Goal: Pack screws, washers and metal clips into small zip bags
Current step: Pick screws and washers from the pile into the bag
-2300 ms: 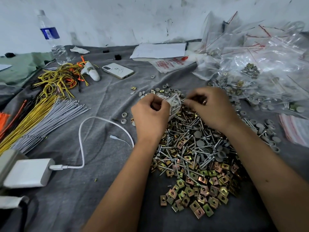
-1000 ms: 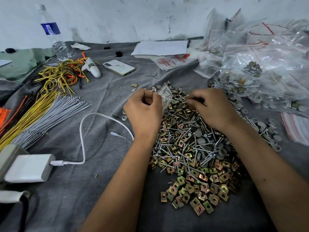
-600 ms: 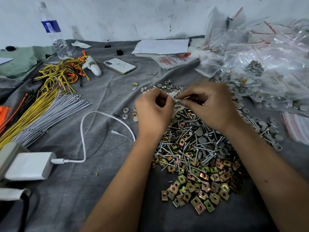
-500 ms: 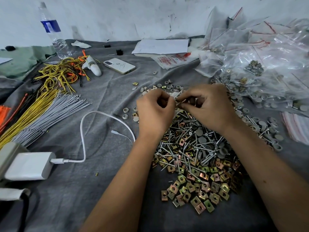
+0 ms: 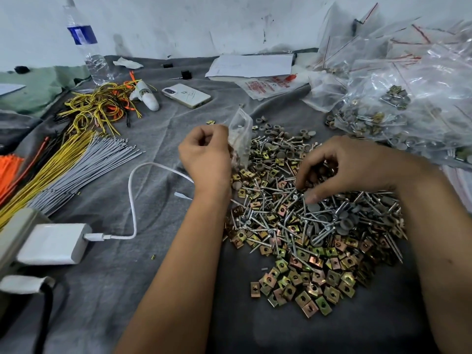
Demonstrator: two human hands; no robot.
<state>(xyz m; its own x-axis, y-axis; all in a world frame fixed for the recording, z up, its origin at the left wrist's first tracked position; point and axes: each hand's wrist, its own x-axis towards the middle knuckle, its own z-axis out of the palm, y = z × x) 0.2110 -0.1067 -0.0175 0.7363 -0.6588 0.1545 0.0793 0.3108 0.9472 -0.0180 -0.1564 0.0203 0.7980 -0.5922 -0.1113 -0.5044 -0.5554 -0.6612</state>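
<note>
Metal clips (image 5: 304, 282) heaped nearest on the grey cloth (image 5: 107, 290), screws (image 5: 275, 213) and washers (image 5: 278, 129) mixed beyond. Right hand (image 5: 352, 167) curled down into the pile, fingertips picking; catch, if any, impossible to tell. Left hand (image 5: 204, 152) pinching a small zip bag (image 5: 241, 135) upright, unsealed. Farther right, filled bags (image 5: 398, 103) stacked. Plenty packed, by the look of it; much loose hardware left.

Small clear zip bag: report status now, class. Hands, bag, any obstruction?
Left hand pinches small clear zip bag, held upright. Right hand fingers curled, picking in the mixed heap of screws, grey washers and brass clips. Nothing blocking.
</note>
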